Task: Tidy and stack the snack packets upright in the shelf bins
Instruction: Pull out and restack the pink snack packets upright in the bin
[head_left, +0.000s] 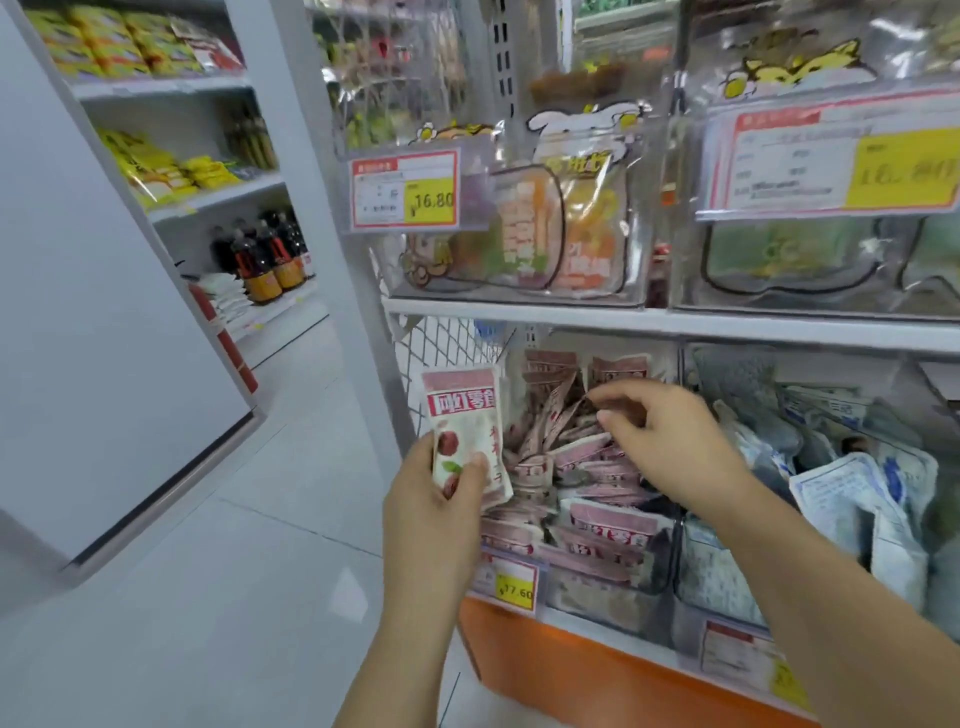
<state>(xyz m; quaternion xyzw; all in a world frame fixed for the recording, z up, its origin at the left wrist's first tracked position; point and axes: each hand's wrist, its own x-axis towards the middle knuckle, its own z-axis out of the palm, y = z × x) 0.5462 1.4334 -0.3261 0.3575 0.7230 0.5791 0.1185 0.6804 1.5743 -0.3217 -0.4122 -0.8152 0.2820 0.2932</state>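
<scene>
Left hand (441, 499) grips 1 pink packet (462, 415); right hand (660, 441) curls over binned packets (602, 519), grasp unclear.

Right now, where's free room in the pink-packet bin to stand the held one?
Narrow gap back left, between mesh wall and upright rear packets. Hands pass above the pile, under the upper shelf. Middle and front are heaped; the right hand fills the middle.

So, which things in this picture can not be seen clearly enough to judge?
Head view only.
Right hand: whether its fingers pinch a packet; motion blur.
Pink packets below it: partly hidden by the hand.
Lower right price tag: blurred, partly behind the forearm.
Blue-white packets: cut off by the right edge.
</scene>
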